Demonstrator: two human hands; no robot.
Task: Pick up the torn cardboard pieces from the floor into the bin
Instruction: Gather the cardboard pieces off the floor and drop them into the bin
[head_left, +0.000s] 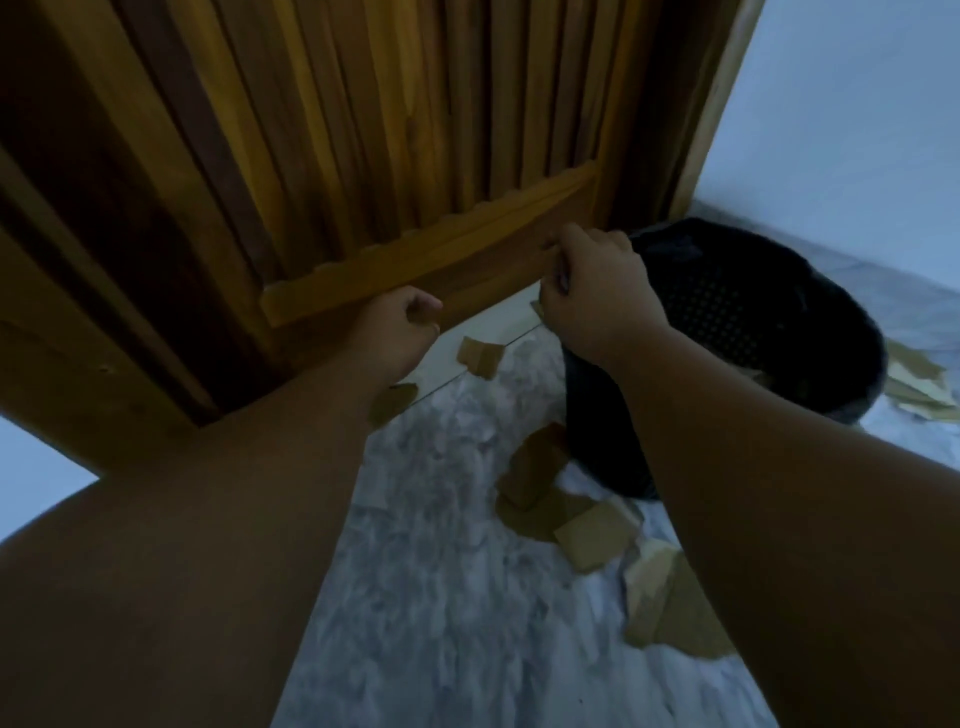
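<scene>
- Counting nearest first, I am seeing at least six cardboard pieces (592, 535) lying loose on the floor (441, 597).
- Both hands are hovering curled by the door (363, 156), left hand (405, 325) and right hand (597, 293); whether either is pinching a scrap, I cannot tell.
- One bin (753, 312) is standing just beyond the right hand; flat pieces may be slipping from fingertips short of its rim.

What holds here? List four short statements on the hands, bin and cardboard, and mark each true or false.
1. Torn cardboard pieces lie on the floor. True.
2. The bin is white. False: it is black.
3. The bin stands by the wooden door. True.
4. Both hands lie flat on the floor. False: the left hand and right hand are raised near the door's bottom edge, fingers curled.
</scene>
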